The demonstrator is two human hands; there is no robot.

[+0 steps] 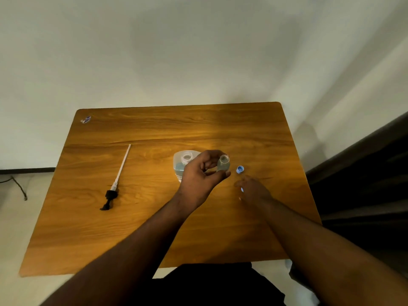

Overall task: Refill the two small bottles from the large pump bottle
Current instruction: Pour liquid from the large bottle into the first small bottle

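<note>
The large clear bottle [186, 160] stands open near the table's middle, with blue liquid low inside it. Its black pump with a long white tube [117, 182] lies flat at the left. My left hand [203, 175] holds a small clear bottle [223, 163] upright and uncapped, just right of the large bottle's mouth. One blue cap [240, 169] rests on the table beside it. My right hand [254, 189] is low over the table, fingers closed around a small blue piece [242, 189] that looks like a second cap. No second small bottle shows.
The wooden table [154, 228] has a small sticker [86, 119] at its far left corner. A pale wall stands behind it, dark furniture [364, 184] runs along the right, and a cable [18, 186] lies on the floor at the left.
</note>
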